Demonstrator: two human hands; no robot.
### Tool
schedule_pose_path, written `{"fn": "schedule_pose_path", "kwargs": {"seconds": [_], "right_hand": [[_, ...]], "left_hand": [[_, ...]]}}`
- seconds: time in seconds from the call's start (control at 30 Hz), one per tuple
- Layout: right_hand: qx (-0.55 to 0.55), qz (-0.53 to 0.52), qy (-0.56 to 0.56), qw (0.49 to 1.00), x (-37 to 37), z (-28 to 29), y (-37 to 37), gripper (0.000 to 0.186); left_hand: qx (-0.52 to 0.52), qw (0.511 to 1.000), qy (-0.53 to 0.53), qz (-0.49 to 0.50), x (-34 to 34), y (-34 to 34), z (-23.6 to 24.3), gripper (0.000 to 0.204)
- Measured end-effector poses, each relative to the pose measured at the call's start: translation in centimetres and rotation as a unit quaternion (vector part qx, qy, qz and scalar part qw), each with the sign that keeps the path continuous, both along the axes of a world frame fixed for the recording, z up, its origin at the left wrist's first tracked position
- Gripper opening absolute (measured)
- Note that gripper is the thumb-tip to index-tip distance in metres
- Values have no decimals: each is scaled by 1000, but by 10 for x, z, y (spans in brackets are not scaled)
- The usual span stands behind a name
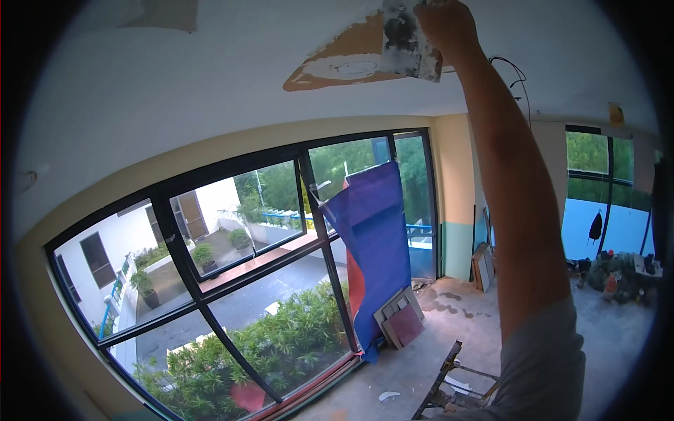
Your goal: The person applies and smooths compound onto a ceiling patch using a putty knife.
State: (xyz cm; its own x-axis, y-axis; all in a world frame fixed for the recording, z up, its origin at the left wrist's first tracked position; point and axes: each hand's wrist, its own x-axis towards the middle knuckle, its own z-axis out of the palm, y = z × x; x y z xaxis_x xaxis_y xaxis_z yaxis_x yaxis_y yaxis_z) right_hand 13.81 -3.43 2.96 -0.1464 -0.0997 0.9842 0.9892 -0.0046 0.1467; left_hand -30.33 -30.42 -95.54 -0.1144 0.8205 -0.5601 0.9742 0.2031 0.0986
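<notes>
My right arm stretches up to the white ceiling (pixel 210 77), with my right hand (pixel 451 29) closed around a wide, stained scraper, like a drywall putty knife (pixel 407 43). Its broad blade, smeared with grey and white, lies against or very close to a brown bare patch (pixel 351 43) in the ceiling. Along that patch runs a whitish smear around a pale round spot (pixel 357 68). The handle is hidden in my fist. Nowhere in the picture does my left hand appear.
Below stands a stained metal ladder or frame (pixel 444 379). Large black-framed windows (pixel 200 305) fill the left side, partly covered by a blue sheet (pixel 375 224). Flat panels (pixel 400 319) lean beneath it. Wires (pixel 516 74) dangle from the ceiling; a cluttered pile (pixel 618 274) sits far right.
</notes>
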Motion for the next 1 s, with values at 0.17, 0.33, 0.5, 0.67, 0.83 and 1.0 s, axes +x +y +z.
{"fn": "schedule_pose_path", "kwargs": {"seconds": [0.17,0.33,0.5,0.67,0.83,1.0], "right_hand": [[207,459,212,838,-44,-33,3,18],[136,597,232,755,-57,-40,-5,32],[125,594,212,766,-42,-49,1,36],[62,623,241,742,-40,-67,-5,43],[153,609,217,747,-45,-62,0,35],[115,616,208,751,-53,-54,-4,43]], "left_hand": [[0,1000,-1,4,7,-14,-9,61],[11,1000,3,5,10,-16,-16,61],[20,1000,14,4,3,-18,-14,61],[24,1000,15,7,7,-25,-17,61],[28,999,19,3,4,-25,-17,60],[31,999,16,2,2,-28,-23,60]]}}
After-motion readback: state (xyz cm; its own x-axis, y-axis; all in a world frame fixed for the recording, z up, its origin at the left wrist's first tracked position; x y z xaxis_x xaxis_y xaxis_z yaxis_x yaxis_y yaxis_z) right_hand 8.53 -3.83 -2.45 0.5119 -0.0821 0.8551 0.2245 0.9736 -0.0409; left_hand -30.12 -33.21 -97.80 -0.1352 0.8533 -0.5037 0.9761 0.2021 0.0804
